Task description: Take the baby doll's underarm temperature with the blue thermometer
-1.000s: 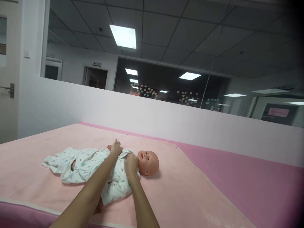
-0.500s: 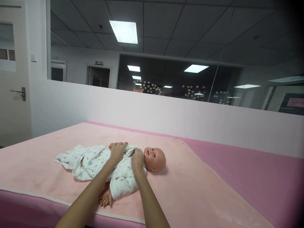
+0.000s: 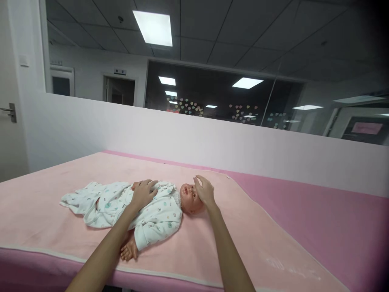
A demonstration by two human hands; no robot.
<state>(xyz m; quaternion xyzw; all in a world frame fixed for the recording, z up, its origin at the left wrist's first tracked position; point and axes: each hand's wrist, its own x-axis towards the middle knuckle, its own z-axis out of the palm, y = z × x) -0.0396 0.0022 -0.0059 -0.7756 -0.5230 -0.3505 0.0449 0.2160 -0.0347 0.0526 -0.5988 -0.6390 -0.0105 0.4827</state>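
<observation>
A baby doll [image 3: 188, 198] lies on its back on a light pink blanket [image 3: 243, 243], head to the right. It wears a white patterned romper [image 3: 152, 215]. My left hand [image 3: 142, 192] rests flat on the doll's chest, fingers spread over the cloth. My right hand [image 3: 205, 190] lies on top of the doll's bald head, fingers stretched out and loosely curved over it. The doll's bare hand [image 3: 129, 251] sticks out of a sleeve near the front edge.
The blanket covers a darker pink mattress [image 3: 319, 219]. A white low wall [image 3: 212, 142] runs behind it, with glass above. A door with a handle [image 3: 9, 111] stands at the far left.
My right hand has left the romper's collar and moved right onto the doll's head. My left hand stays on the chest. The view has shifted slightly.
</observation>
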